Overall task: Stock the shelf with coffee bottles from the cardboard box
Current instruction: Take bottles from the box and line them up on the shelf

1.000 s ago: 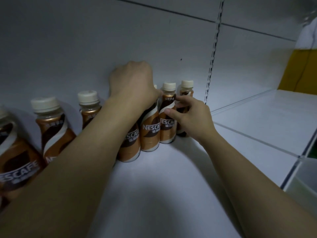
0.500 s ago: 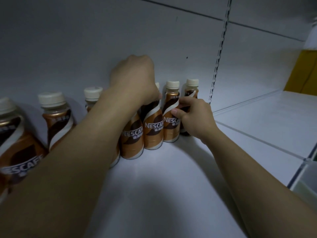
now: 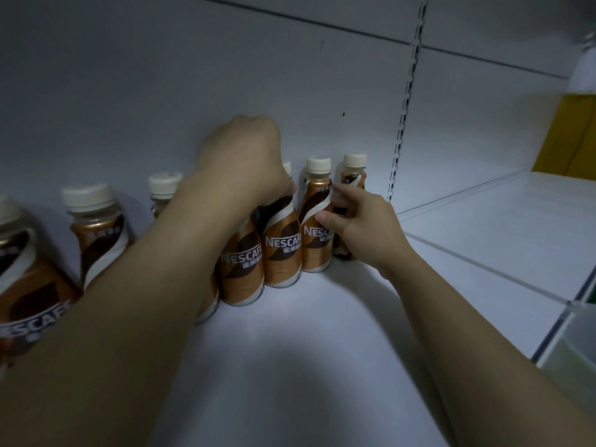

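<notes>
Several brown-and-white Nescafe coffee bottles with cream caps stand in a row along the back of the white shelf [image 3: 290,356]. My left hand [image 3: 245,159] reaches over the row and is closed around the top of a coffee bottle [image 3: 280,253] near the middle. My right hand [image 3: 361,227] is at the right end of the row. Its thumb presses on the second bottle from the right [image 3: 314,240], and its fingers wrap the rightmost bottle [image 3: 353,175]. More bottles [image 3: 93,227] stand to the left, partly hidden behind my left forearm. The cardboard box is out of sight.
A slotted metal upright [image 3: 406,108] runs down the white back panel just right of the last bottle. Beyond it lies a neighbouring white shelf [image 3: 500,227]. A yellow object [image 3: 571,133] sits at the far right. The shelf's front edge [image 3: 577,304] is at the right.
Both hands have stayed on the same bottles at the right end of the row. The view has shifted a little, so the row sits slightly further right in the frame.
</notes>
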`<action>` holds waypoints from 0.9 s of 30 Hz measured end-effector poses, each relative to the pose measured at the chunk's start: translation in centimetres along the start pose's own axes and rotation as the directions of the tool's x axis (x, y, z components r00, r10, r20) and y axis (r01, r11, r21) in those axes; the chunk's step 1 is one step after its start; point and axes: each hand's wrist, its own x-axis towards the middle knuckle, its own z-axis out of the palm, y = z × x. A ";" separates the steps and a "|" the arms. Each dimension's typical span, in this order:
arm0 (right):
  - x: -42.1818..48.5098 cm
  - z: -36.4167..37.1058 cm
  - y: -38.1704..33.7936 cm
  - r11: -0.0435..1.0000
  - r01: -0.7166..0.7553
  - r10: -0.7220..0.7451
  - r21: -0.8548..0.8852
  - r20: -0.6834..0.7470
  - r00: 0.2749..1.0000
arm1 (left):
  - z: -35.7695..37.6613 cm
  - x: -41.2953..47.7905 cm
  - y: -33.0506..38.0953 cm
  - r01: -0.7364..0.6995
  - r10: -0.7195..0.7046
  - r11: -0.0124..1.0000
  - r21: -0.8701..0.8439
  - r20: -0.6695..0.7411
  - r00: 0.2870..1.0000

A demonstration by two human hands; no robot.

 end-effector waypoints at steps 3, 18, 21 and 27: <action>0.2 -1.5 -0.4 0.987 0.093 -0.060 0.134 -0.232 0.971 | -0.1 -0.2 0.2 0.009 -0.009 1.000 -0.007 0.037 0.999; 1.7 -0.9 3.4 0.979 -0.145 0.118 -0.143 -0.180 0.977 | 2.6 1.7 4.4 -0.102 0.104 0.994 -0.042 0.052 0.993; 1.9 -1.1 3.7 0.986 -0.126 0.108 -0.104 -0.169 0.980 | 3.2 2.2 4.0 -0.099 0.100 0.994 -0.056 0.014 0.995; 2.4 -1.4 4.7 0.962 -0.173 0.188 0.210 -0.054 0.981 | 3.7 2.2 3.2 -0.135 0.133 0.989 -0.060 -0.041 0.990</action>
